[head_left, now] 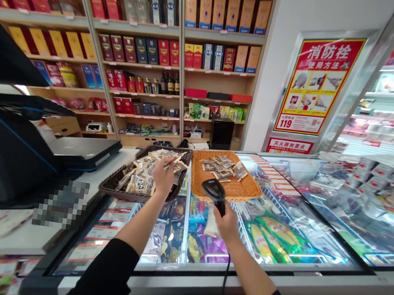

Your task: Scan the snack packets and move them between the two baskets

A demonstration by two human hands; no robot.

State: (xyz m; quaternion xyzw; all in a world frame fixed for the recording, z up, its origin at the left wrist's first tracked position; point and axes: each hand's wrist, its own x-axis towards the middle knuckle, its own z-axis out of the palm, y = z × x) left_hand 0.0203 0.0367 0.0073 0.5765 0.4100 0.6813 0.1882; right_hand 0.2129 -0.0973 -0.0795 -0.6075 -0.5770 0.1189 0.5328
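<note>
My left hand (163, 176) is over the dark brown wicker basket (111, 184), its fingers closed on the edge of a small packet among the pile. Several cream-and-clear snack packets (141, 183) fill that basket. In my right hand (227, 224) is a black barcode scanner (214, 190), its head pointing up and to the left and its cable hanging down. Just beyond the scanner, an orange wicker basket (197, 182) holds a smaller heap of similar packets (223, 166). The two baskets stand side by side on the freezer's glass top.
Below the baskets is a chest freezer (333, 276) with bagged goods under glass. A black scale terminal (7, 137) with a flat weighing plate (81, 146) stands on the left. Stacked white packs (376, 171) lie at right. Shelves of boxes (137, 51) line the back wall.
</note>
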